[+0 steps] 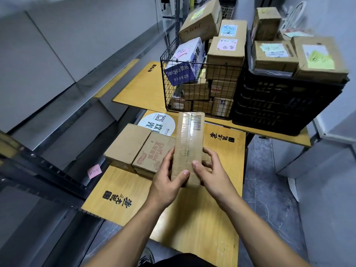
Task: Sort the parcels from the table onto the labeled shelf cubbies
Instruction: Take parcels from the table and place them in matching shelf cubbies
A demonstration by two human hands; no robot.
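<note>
A: Parcel [189, 143] in hand: long, narrow carton, glossy tape down the top face, barcode at the far end. Position?

B: Held over the counter [192, 218], just right of two boxes [127, 143] sitting there. Left hand [169, 180] wraps the near left edge, thumb on top. Right hand [210, 170] mirrors it on the right edge. Both clamp the near end only; the far end juts out unsupported.

A: Handling?

B: Judged light, since it is held level from one end. Cardboard looks stiff, corners square. Tape looks slick, so thumbs on it may slide. The bare cardboard edges should give a surer hold.

A: Better grip for shelving?

B: One hand toward the middle, underneath, so the long end can't lever down. Shelf [50, 168] stands at the left, pink note [94, 171] on its rail.

A: Destination label?

B: None legible on the face showing; possibly on a hidden side.
</note>
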